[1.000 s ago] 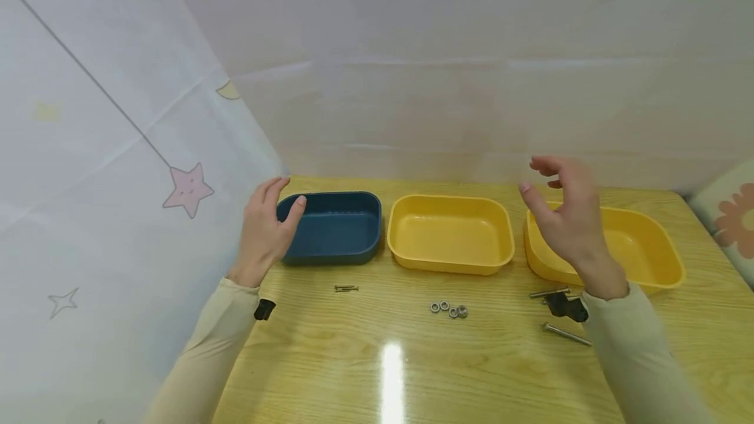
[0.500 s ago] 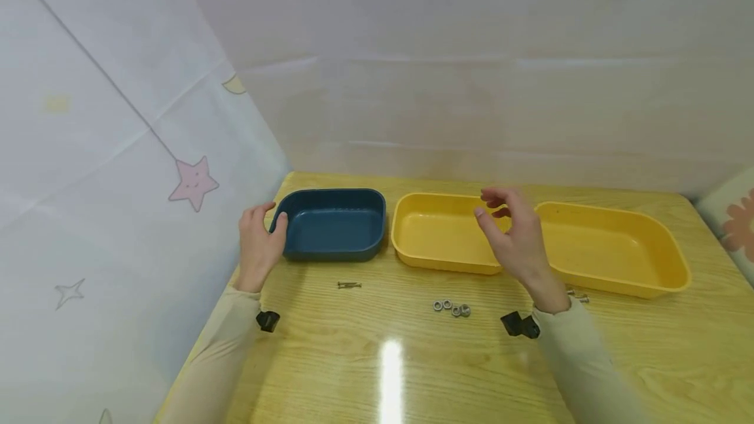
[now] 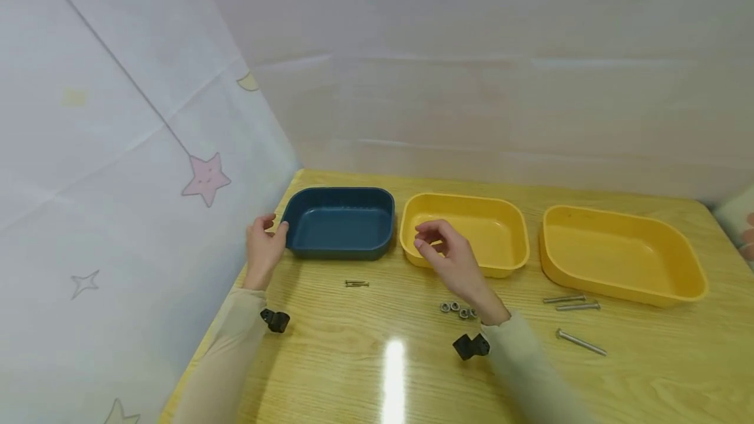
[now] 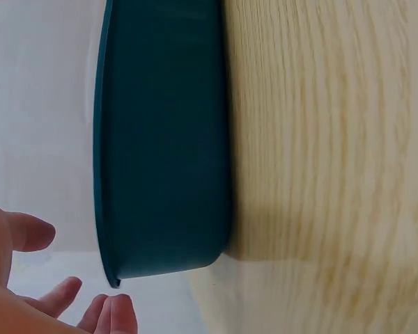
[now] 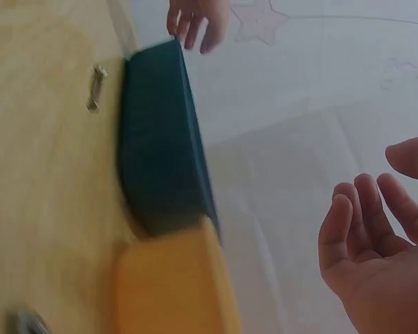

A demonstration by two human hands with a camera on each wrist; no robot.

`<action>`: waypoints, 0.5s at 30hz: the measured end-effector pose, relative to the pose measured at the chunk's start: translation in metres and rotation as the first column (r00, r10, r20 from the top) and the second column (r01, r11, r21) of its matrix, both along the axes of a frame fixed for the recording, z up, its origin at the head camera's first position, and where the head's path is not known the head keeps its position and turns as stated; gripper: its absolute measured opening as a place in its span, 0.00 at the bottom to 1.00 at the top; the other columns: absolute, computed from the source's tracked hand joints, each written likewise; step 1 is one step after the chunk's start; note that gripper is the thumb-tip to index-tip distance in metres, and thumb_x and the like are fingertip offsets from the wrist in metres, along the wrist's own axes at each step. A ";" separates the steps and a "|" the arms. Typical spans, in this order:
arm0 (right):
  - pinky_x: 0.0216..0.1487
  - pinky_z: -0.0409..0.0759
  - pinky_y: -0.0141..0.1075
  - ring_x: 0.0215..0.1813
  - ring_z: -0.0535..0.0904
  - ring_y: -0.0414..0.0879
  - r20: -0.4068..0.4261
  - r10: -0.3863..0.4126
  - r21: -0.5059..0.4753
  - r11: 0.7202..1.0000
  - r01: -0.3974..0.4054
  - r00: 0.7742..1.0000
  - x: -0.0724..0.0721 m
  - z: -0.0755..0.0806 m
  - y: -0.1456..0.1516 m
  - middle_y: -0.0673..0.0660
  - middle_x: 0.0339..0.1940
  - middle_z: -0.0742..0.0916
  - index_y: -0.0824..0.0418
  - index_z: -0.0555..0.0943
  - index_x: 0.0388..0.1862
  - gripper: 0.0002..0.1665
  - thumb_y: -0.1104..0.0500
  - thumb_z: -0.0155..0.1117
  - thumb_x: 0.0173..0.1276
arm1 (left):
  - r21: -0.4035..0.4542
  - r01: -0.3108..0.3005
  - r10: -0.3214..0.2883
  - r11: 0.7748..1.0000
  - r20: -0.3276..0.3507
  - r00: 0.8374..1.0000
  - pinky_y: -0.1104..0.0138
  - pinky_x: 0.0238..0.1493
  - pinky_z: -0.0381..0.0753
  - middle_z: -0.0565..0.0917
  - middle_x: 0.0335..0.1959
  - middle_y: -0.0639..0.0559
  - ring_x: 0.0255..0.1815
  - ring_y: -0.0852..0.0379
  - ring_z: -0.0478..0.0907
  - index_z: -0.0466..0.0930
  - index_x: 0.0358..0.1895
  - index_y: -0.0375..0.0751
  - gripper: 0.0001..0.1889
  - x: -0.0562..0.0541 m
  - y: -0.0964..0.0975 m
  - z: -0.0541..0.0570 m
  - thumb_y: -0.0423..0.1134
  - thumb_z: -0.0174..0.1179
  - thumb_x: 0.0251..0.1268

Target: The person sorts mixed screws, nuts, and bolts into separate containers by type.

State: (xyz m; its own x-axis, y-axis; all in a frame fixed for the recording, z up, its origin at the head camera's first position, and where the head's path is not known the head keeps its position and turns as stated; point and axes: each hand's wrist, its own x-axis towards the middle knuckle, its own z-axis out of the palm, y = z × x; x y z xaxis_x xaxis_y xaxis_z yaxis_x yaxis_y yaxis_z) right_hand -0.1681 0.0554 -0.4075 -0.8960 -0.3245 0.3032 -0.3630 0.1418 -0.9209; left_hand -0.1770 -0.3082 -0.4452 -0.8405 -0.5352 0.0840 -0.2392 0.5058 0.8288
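The left hand [image 3: 265, 255] is spread beside the blue tray [image 3: 341, 254], screws [image 3: 356, 284] to its right; the right hand [image 3: 456, 267], relaxed and empty, hovers near the middle yellow tray [image 3: 502, 272], nuts [image 3: 455, 307] by its wrist, bolts [image 3: 577, 307] rightward, seemingly grouped by kind.

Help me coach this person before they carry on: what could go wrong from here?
The right hand hangs near the loose nuts; coming down carelessly, it might scatter them. The left hand is close beside the blue tray, so a bump could slide it toward the middle yellow tray. The thin screws lie close together, so picking one may be fiddly.
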 end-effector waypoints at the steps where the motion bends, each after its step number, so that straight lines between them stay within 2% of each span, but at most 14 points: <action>1: 0.43 0.78 0.31 0.45 0.78 0.45 0.025 0.019 0.006 1.000 -0.019 1.000 0.002 -0.004 -0.006 0.60 0.45 0.83 0.64 0.77 0.52 0.13 0.61 0.61 0.70 | 0.030 -0.008 0.008 1.000 0.011 1.000 0.55 0.52 0.71 0.69 0.60 0.35 0.53 0.40 0.70 0.67 0.65 0.36 0.25 -0.001 0.000 -0.002 0.44 0.53 0.70; 5: 0.42 0.78 0.31 0.44 0.77 0.47 0.100 0.088 0.021 0.996 -0.091 0.991 0.008 -0.021 -0.027 0.59 0.45 0.84 0.63 0.78 0.50 0.12 0.60 0.61 0.70 | 0.132 -0.032 0.025 0.991 0.056 0.998 0.59 0.46 0.72 0.70 0.59 0.36 0.52 0.43 0.72 0.65 0.67 0.36 0.26 -0.002 0.000 -0.005 0.44 0.53 0.70; 9: 0.40 0.76 0.30 0.41 0.77 0.44 0.133 0.115 0.069 0.990 -0.125 0.985 0.010 -0.039 -0.048 0.56 0.41 0.84 0.59 0.79 0.47 0.09 0.61 0.62 0.69 | 0.253 -0.059 0.040 0.966 0.080 0.996 0.63 0.40 0.75 0.71 0.54 0.41 0.41 0.51 0.73 0.63 0.67 0.37 0.26 -0.003 -0.002 -0.007 0.44 0.52 0.71; 11: 0.39 0.76 0.30 0.39 0.77 0.43 0.134 0.111 0.096 0.988 -0.125 0.985 0.010 -0.047 -0.058 0.56 0.39 0.83 0.60 0.79 0.47 0.09 0.62 0.62 0.69 | 0.338 -0.078 0.051 0.938 0.089 0.995 0.63 0.39 0.77 0.71 0.53 0.44 0.34 0.55 0.72 0.63 0.68 0.37 0.26 -0.004 -0.004 -0.009 0.43 0.51 0.71; 15: 0.40 0.76 0.31 0.38 0.77 0.43 0.144 0.081 0.171 0.980 -0.106 0.986 0.009 -0.062 -0.076 0.56 0.38 0.82 0.64 0.79 0.46 0.10 0.63 0.63 0.66 | 0.500 -0.119 0.064 0.858 0.127 0.990 0.65 0.36 0.78 0.69 0.54 0.48 0.26 0.59 0.71 0.61 0.69 0.39 0.26 -0.004 -0.008 -0.011 0.43 0.50 0.72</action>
State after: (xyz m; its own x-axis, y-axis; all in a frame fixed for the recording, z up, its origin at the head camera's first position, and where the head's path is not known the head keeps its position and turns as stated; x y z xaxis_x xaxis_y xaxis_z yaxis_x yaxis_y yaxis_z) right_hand -0.1587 -0.0202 -0.4700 -0.8879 -0.4465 0.1111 -0.2560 0.2788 -0.9256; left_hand -0.1814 -0.3160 -0.4565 -0.7748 -0.5554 -0.3021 -0.3610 -0.0036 0.9326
